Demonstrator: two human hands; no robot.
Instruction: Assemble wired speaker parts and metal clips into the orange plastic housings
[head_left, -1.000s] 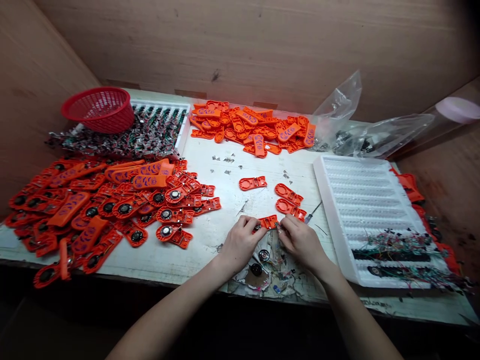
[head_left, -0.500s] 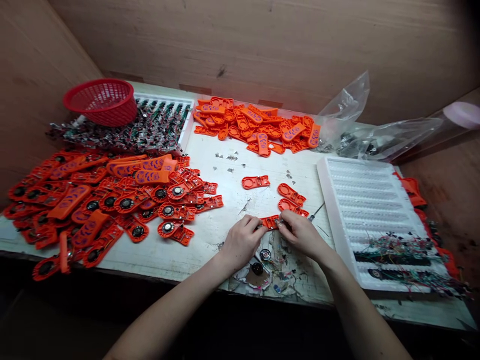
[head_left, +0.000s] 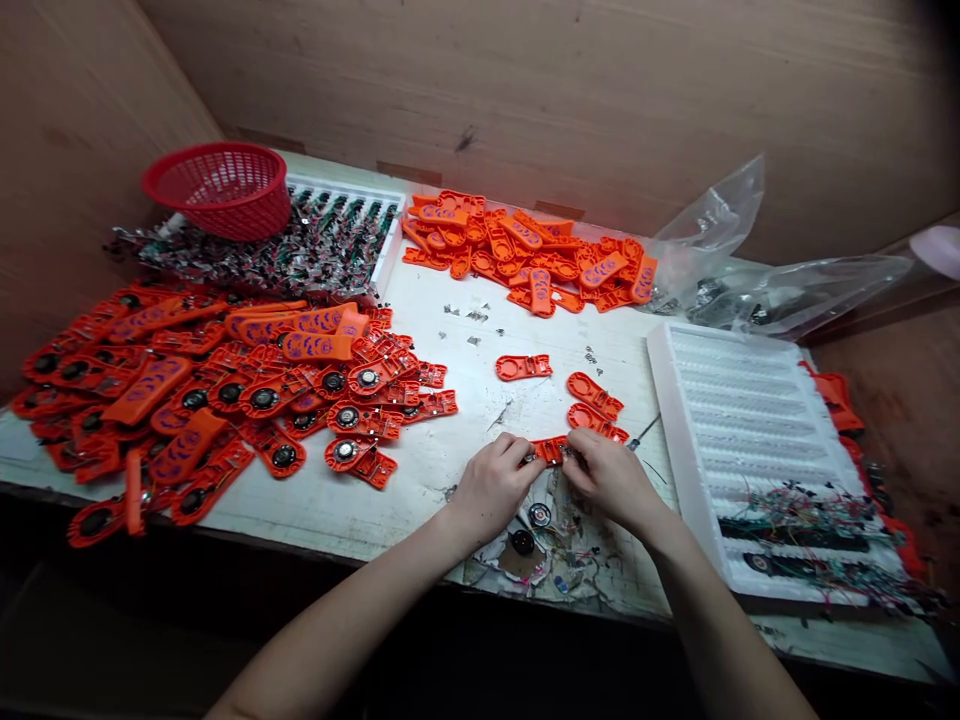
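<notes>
Between my two hands is an orange plastic casing half (head_left: 550, 451), its hollow inner side facing up. My left hand (head_left: 496, 487) pinches its left end, and the fingers of my right hand (head_left: 609, 478) close on its right end. Any small part under the fingertips is hidden. Just beyond lie two orange casing halves (head_left: 594, 396) on the right and a single casing half (head_left: 523, 367) further left. Close below my hands sit two small round speakers (head_left: 539, 514) among thin wires on the torn tabletop.
Speaker-fitted casings (head_left: 262, 398) are heaped at left. Behind them, a red basket (head_left: 217, 190) rests on wired parts in a white foam tray (head_left: 388, 255). More casings (head_left: 532, 250) lie at the back. Right are plastic bags (head_left: 817, 285), another foam tray (head_left: 664, 400) and a thin screwdriver (head_left: 637, 440).
The view has shifted slightly, so most things appear a little further right. Both hands stay on the same casing half, with only small finger movement.
</notes>
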